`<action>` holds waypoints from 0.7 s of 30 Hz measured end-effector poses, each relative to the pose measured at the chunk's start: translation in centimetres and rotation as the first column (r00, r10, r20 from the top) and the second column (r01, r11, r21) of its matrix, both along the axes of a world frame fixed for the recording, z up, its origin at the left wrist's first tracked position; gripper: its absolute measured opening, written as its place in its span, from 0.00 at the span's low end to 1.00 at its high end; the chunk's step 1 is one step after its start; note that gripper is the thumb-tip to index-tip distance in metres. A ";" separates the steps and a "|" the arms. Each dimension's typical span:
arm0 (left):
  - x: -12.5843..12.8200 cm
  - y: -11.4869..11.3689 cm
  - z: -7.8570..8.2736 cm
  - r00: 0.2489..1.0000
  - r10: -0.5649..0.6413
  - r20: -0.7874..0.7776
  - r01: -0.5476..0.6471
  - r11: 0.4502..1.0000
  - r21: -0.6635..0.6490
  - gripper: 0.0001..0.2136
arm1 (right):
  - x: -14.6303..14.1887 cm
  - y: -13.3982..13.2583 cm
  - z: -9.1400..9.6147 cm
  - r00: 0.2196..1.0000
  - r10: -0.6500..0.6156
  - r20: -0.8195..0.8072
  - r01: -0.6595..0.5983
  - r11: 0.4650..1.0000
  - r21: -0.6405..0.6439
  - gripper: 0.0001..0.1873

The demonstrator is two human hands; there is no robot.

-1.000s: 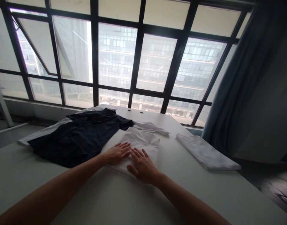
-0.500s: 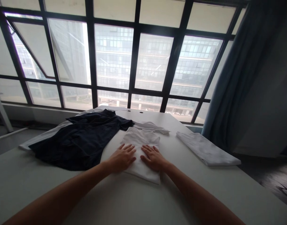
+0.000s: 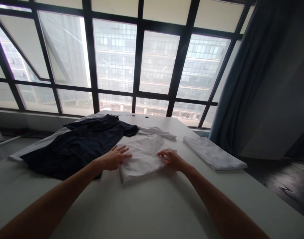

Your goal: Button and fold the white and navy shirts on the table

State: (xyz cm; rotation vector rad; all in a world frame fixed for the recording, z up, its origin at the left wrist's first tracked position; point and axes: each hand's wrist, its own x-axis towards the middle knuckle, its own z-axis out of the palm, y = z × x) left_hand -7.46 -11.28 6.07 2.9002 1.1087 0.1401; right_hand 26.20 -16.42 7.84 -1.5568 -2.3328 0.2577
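Note:
A folded white shirt [image 3: 143,157] lies turned at an angle on the white table, between my two hands. My left hand [image 3: 114,158] rests at its left edge with the fingers stretched out and apart. At the opposite side, my right hand [image 3: 173,159] has its fingers bent and closed on the shirt's right edge; the thumb is partly hidden. A dark navy garment [image 3: 77,146] with short sleeves is spread out just left of my left hand.
Another folded white garment [image 3: 213,154] lies on the table [image 3: 142,212] to the right. More white cloth [image 3: 158,131] lies behind the shirt, and some [image 3: 39,146] shows under the navy garment. Windows stand beyond the table, with a dark curtain [image 3: 243,83] at the right.
My hands have moved from lying flat on top of the white shirt out to its two sides. The shirt has turned, its near edge swinging left. The view has shifted slightly.

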 end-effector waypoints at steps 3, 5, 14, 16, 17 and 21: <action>0.1 -1.0 0.3 0.995 0.045 0.090 -0.049 0.998 0.041 0.21 | 3.2 0.1 0.6 0.999 0.006 0.035 -0.003 0.997 -0.072 0.29; 1.1 -2.3 0.1 0.992 -0.031 0.126 0.031 1.000 0.000 0.19 | 4.6 0.0 0.7 0.998 0.026 0.061 -0.017 0.991 -0.136 0.33; 4.1 -4.8 -1.2 0.981 -0.152 0.122 0.170 0.974 -0.151 0.26 | 4.5 0.0 1.0 0.991 0.000 0.136 -0.019 0.991 0.136 0.17; 4.0 -4.7 -1.1 0.982 -0.121 0.148 0.145 0.975 -0.166 0.24 | 4.2 -0.2 1.2 0.984 -0.010 0.180 -0.014 0.991 0.134 0.17; 4.0 -4.7 -1.0 0.981 -0.104 0.163 0.132 0.977 -0.170 0.24 | 4.1 -0.3 1.3 0.980 -0.008 0.199 -0.016 0.992 0.121 0.18; 3.9 -4.7 -1.0 0.970 -0.070 0.232 0.104 0.985 -0.136 0.23 | 3.6 -0.6 1.5 0.967 -0.012 0.253 -0.010 0.996 0.087 0.19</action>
